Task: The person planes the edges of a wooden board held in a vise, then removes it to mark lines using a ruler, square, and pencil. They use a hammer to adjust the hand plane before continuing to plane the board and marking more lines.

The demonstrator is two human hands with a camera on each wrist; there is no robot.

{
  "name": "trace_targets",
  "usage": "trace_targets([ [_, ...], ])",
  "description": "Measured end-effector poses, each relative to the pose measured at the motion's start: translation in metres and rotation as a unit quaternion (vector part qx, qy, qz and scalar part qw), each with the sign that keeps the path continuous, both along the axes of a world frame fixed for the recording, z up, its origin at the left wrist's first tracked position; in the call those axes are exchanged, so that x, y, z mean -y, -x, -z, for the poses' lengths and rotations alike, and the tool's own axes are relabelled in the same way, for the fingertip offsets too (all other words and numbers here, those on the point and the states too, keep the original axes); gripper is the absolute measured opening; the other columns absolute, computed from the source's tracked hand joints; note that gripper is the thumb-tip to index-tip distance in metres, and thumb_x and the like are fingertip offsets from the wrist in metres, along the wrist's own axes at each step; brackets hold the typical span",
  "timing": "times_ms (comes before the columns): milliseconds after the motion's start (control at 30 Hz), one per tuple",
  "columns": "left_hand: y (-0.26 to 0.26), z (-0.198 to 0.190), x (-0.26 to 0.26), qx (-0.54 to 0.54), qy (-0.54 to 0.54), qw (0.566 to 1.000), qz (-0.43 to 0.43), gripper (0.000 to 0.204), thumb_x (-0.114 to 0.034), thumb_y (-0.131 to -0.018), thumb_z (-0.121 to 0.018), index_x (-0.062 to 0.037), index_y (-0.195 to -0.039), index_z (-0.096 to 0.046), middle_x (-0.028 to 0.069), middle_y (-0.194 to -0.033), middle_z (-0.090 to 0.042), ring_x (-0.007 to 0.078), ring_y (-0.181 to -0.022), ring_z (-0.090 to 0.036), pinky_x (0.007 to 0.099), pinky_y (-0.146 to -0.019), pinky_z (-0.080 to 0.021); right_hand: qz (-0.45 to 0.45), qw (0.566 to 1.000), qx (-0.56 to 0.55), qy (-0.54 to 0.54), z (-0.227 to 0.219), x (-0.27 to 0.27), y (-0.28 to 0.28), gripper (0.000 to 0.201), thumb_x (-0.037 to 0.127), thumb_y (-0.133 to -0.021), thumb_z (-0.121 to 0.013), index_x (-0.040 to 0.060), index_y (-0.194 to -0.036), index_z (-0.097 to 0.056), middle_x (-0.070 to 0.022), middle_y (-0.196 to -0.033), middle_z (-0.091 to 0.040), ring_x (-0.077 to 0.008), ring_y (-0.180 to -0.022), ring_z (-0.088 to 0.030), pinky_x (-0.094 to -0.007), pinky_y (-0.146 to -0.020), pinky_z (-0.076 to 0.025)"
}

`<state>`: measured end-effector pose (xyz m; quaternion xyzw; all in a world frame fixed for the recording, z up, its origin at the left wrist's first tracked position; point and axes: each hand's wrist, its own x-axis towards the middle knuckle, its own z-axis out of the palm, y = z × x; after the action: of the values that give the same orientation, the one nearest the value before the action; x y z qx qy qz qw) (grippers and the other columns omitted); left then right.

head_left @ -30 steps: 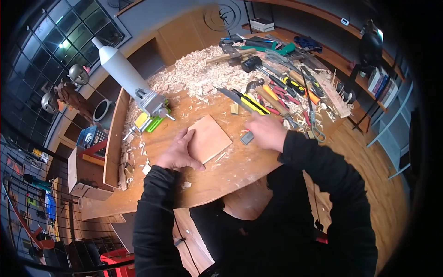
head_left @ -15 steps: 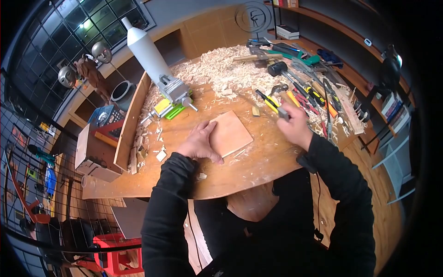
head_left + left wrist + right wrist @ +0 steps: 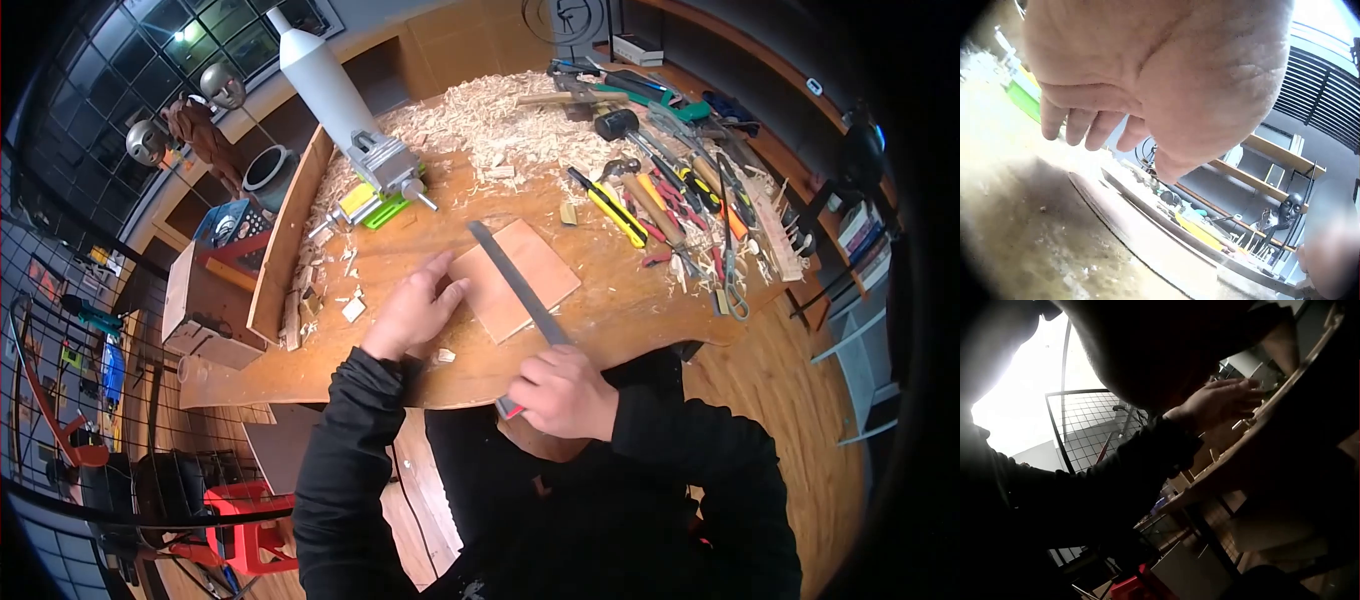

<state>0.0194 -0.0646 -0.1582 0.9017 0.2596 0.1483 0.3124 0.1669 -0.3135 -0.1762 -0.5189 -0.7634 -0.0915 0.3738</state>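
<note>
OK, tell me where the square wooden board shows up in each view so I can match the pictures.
Head: the square wooden board is near the centre, with the flat metal file crossing over it.
Left wrist: lower middle, running down towards the bottom edge.
Right wrist: it can't be made out there.
Shared landmark: the left hand, visible in all three.

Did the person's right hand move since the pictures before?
Yes. The right hand was beside the slim yellow-and-black cutter; now it is down at the near edge of the brown wooden table, closer to the person.
</note>
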Motion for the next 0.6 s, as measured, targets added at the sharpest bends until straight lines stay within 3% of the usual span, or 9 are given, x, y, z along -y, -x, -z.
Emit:
trace_targets([
  [67,-0.002,0.004,0.004,0.001,-0.103,0.995,0.011,0.074,-0.042,-0.097,-0.073,0.0033,-0.151,-0.051,0.0326,-0.154,-0.051,0.0463,-0.143,-0.051,0.0451,-0.118,-0.043,-0.040,0.997,0.007,0.062,0.003,-0.002,0.004,0.027,0.023,-0.071,-0.084,0.0110,-0.084,-0.063,-0.0058,-0.086,-0.056,-0.0269,-0.082,-0.065,-0.0412,-0.075,-0.051],
  [300,-0.022,0.002,0.016,-0.053,-0.154,0.984,0.071,0.088,-0.052,-0.094,-0.077,-0.0013,-0.158,-0.045,0.0346,-0.165,-0.034,0.0499,-0.153,-0.035,0.0470,-0.125,-0.034,-0.069,0.990,0.046,0.111,0.014,-0.002,-0.001,0.030,0.024,-0.075,-0.084,0.0089,-0.096,-0.069,-0.0069,-0.093,-0.058,-0.0279,-0.087,-0.066,-0.0421,-0.078,-0.054],
  [400,-0.029,0.006,0.015,-0.075,-0.150,0.983,0.080,0.094,-0.054,-0.090,-0.079,0.0021,-0.157,-0.045,0.0371,-0.165,-0.032,0.0512,-0.155,-0.030,0.0480,-0.127,-0.030,-0.060,0.990,0.064,0.106,0.014,0.001,-0.004,0.012,0.019,-0.085,-0.072,0.0095,-0.090,-0.067,-0.0074,-0.092,-0.058,-0.0265,-0.085,-0.067,-0.0400,-0.078,-0.055],
  [467,-0.034,0.005,0.015,-0.097,-0.153,0.980,0.079,0.116,-0.066,-0.079,-0.083,0.0052,-0.159,-0.039,0.0396,-0.164,-0.030,0.0526,-0.155,-0.029,0.0514,-0.128,-0.027,-0.034,0.991,0.077,0.106,0.006,0.007,-0.009,0.010,0.017,-0.087,-0.067,0.0095,-0.093,-0.070,-0.0072,-0.093,-0.059,-0.0250,-0.085,-0.068,-0.0386,-0.077,-0.055],
  [500,-0.036,0.005,0.017,-0.097,-0.152,0.980,0.081,0.116,-0.066,-0.079,-0.083,0.0052,-0.159,-0.039,0.0396,-0.164,-0.030,0.0526,-0.155,-0.029,0.0514,-0.128,-0.027,-0.033,0.991,0.076,0.107,0.003,0.010,-0.013,0.010,0.017,-0.087,-0.067,0.0095,-0.093,-0.070,-0.0072,-0.093,-0.059,-0.0250,-0.085,-0.068,-0.0386,-0.077,-0.055],
  [567,-0.038,-0.007,0.029,-0.140,-0.146,0.977,0.063,0.141,-0.071,-0.062,-0.091,0.0086,-0.161,-0.029,0.0408,-0.164,-0.027,0.0513,-0.157,-0.026,0.0538,-0.129,-0.024,-0.011,0.989,0.077,0.124,-0.002,0.017,-0.020,0.013,0.016,-0.087,-0.067,0.0092,-0.097,-0.070,-0.0068,-0.094,-0.059,-0.0242,-0.084,-0.068,-0.0382,-0.077,-0.055],
  [600,-0.038,-0.005,0.029,-0.141,-0.146,0.977,0.065,0.141,-0.071,-0.062,-0.091,0.0086,-0.161,-0.029,0.0408,-0.164,-0.027,0.0513,-0.157,-0.026,0.0538,-0.129,-0.024,-0.010,0.989,0.075,0.125,-0.002,0.020,-0.023,0.013,0.016,-0.087,-0.067,0.0092,-0.097,-0.070,-0.0068,-0.094,-0.059,-0.0242,-0.084,-0.068,-0.0382,-0.077,-0.055],
])
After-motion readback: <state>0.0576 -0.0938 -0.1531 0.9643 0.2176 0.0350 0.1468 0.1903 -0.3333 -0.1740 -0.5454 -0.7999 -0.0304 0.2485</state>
